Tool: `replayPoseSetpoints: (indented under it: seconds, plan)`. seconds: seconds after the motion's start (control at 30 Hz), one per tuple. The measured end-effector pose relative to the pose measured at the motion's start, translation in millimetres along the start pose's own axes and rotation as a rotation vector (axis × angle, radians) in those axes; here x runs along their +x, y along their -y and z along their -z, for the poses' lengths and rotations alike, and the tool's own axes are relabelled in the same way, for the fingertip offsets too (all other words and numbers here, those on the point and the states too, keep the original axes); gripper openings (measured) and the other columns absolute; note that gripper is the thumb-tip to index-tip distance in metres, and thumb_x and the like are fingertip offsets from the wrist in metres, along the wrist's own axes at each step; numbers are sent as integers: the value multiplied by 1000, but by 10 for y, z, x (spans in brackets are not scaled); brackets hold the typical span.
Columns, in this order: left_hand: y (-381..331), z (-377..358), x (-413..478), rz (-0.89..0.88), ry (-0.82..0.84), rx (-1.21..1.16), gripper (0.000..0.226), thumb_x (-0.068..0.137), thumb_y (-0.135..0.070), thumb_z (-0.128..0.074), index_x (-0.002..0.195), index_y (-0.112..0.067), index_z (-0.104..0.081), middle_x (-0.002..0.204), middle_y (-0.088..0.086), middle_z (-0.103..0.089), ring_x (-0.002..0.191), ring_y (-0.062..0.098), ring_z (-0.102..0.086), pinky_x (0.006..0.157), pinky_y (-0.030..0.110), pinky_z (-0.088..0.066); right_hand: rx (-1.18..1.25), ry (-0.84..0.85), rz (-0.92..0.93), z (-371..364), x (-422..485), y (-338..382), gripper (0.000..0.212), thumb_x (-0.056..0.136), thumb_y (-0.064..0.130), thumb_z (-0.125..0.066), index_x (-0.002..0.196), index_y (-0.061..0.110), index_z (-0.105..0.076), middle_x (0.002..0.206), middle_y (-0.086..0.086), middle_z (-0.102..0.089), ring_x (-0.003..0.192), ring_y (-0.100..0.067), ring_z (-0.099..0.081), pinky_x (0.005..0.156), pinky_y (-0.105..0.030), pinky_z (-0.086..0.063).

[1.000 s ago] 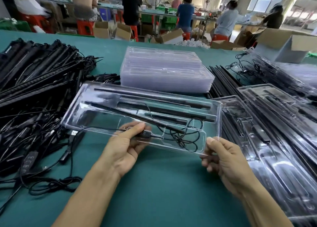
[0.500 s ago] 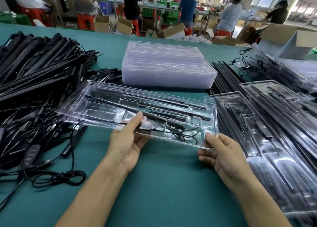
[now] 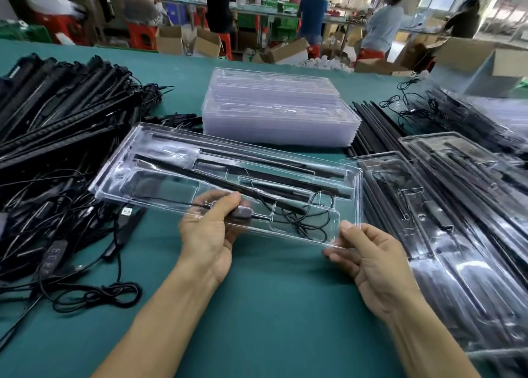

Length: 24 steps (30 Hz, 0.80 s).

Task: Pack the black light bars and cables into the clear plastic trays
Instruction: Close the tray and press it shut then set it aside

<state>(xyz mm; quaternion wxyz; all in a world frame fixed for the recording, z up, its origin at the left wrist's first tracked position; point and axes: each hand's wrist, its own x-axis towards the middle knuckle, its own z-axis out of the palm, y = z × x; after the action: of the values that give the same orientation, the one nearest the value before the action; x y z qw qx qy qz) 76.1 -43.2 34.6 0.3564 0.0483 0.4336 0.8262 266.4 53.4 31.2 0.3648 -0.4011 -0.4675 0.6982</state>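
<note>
Flanking held tray [image 3: 160, 160]: bar pile [image 3: 57, 115], packed trays [image 3: 457, 206].

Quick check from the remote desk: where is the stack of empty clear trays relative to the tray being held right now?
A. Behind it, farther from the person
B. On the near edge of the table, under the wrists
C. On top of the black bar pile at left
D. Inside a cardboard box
A: the stack of empty trays sits on the green table just beyond the held tray, which the left hand and right hand grip at its near edge.
</note>
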Motion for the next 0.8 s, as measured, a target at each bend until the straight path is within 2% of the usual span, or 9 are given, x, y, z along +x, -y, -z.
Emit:
replayPoseSetpoints:
  seconds: [0.1,0.23,0.4,0.5,0.53,0.6,0.67,0.73,0.8]
  plan:
    - [19,-22,5,54,-49,46,14,85,-2,-71,80,-13,-64,68,6,-69,53,14,-67,52,26,-58,0,-39,-32,-8,2,9,20,93,15,-63,74,9,-58,64,-5,-58,56,-23,-67,46,-26,-55]
    - [29,-4,28,158,-96,72,5,84,-8,-74,84,-10,-69,73,3,-71,58,11,-68,49,22,-54,22,-43,-83,15,-9,22,21,92,13,-60,72,11,-57,65,0,-56,61,-31,-69,50,-31,-56]
    - [52,-81,-2,155,-38,82,16,86,-16,-73,74,-21,-65,63,-4,-69,54,7,-66,49,18,-51,212,-105,-127,-33,-44,9,16,93,24,-62,84,11,-58,88,-5,-55,68,-29,-71,54,-32,-57]
    - [114,-175,-86,157,-78,59,9,85,-15,-75,87,-15,-66,62,-2,-70,53,8,-67,47,16,-50,356,-158,-125,-108,-73,32,20,90,29,-66,95,11,-59,103,-11,-57,78,-29,-70,60,-33,-58]
    - [160,-208,-113,162,-102,45,16,84,-14,-77,96,-13,-67,64,-2,-71,54,8,-68,46,16,-49,427,-163,-127,-145,-93,37,22,88,31,-68,97,13,-60,105,-11,-58,81,-28,-70,63,-34,-59]
    - [257,-293,-168,182,-152,-2,30,82,-14,-79,109,-12,-66,67,-3,-72,54,8,-67,45,16,-49,568,-121,-152,-260,-147,29,27,80,33,-73,95,15,-60,103,-10,-62,83,-25,-72,70,-37,-61]
    - [355,-381,-228,200,-173,-25,32,81,-17,-80,110,-10,-67,71,-4,-73,54,7,-66,46,16,-48,617,-54,-199,-410,-206,-33,32,71,31,-75,94,14,-61,101,-10,-64,89,-24,-72,79,-41,-60]
    - [436,-473,-298,220,-171,-32,36,81,-18,-80,111,-4,-66,73,0,-72,54,11,-65,46,18,-48,551,-8,-235,-551,-239,-103,33,67,27,-76,94,11,-64,95,-10,-66,90,-24,-72,87,-40,-56]
    - [482,-536,-340,231,-157,-35,34,81,-18,-81,107,-2,-66,70,5,-68,50,15,-63,44,20,-48,476,-25,-218,-657,-229,-151,21,74,21,-74,90,9,-65,85,-11,-68,82,-21,-71,89,-37,-54]
